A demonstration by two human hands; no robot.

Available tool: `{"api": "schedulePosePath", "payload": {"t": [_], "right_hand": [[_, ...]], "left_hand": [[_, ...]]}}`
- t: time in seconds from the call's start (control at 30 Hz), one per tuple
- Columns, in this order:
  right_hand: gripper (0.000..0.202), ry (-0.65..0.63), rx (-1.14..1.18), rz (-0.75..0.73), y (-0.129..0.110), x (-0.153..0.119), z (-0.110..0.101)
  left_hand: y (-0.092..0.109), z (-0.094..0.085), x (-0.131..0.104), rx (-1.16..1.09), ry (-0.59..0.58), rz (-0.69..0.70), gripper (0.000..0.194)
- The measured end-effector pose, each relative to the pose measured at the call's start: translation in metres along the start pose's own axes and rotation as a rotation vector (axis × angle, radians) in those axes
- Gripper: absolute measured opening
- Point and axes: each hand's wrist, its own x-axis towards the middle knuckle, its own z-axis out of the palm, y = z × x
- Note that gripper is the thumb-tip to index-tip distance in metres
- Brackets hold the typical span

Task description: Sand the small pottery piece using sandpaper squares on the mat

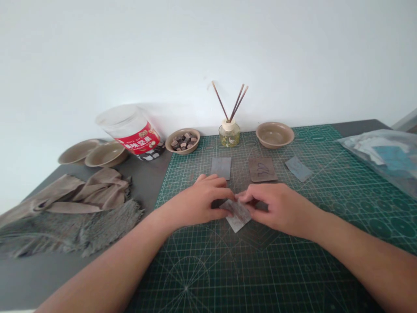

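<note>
A small grey square of what looks like sandpaper is held low over the cutting mat, tilted with one corner toward me. My left hand pinches its left side between thumb and fingers. On the opposite side, my right hand has its fingers closed at the upper right edge, and the fingertips of both hands nearly meet. Just beyond them lie a grey square, a brown sandpaper square with handwritten marks, and a smaller grey piece.
The green cutting mat covers much of the table. Behind stand a bowl of small blocks, a reed diffuser, and another bowl. Leftward are a plastic tub, two bowls and crumpled cloths. A plastic bag lies right.
</note>
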Motion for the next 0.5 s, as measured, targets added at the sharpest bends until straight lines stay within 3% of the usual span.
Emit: {"api": "schedulePosePath", "payload": {"t": [0.1,0.23,0.5], "right_hand": [[0.007,-0.058,-0.105,-0.116,0.0,0.001,0.004],[0.008,-0.114,-0.163,-0.162,0.0,0.003,0.012],[0.008,-0.064,-0.311,-0.166,0.0,0.001,0.017]], "left_hand": [[0.0,0.001,0.0,-0.03,0.016,-0.03,0.027],[0.001,0.002,0.001,-0.069,0.015,-0.053,0.03],[0.001,0.006,-0.001,0.01,0.012,-0.08,0.036]]}}
